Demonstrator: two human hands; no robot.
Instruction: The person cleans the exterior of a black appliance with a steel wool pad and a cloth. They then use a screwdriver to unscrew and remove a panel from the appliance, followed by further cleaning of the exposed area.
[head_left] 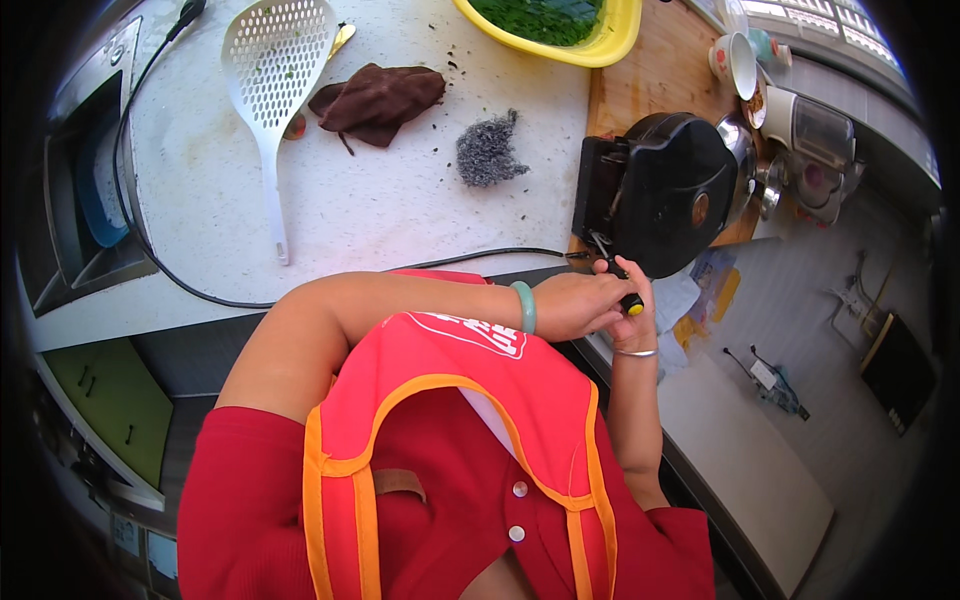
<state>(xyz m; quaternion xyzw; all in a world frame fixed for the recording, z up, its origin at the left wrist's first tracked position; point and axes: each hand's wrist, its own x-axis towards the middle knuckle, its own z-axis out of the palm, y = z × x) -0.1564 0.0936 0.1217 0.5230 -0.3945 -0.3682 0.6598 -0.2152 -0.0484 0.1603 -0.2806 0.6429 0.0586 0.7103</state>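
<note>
A white speckled tabletop (400, 200) fills the upper half of the frame, with a wooden board (660, 70) at the upper right and pale floor at the lower right. Just right of centre, the left hand (572, 305) and the right hand (632, 318) meet at the near edge of a round black electric cooker (670, 190). The right fingers are closed around a small black tool with a yellow end (630, 302), its tip against the cooker's hinge side; the left fingers curl shut beside it, though whether they hold anything cannot be told. A steady grip probably matters most here, the left hand bracing while the right keeps the tool square to the fitting.

A black power cord (470, 258) runs along the tabletop edge to the cooker and lies close to both wrists, so it could snag. Farther off, in the upper part of the frame, sit 1 white slotted scoop (275, 70), a brown cloth (380, 100), a grey scouring pad (488, 150) and a yellow bowl of greens (590, 45), all well apart from the hands.
</note>
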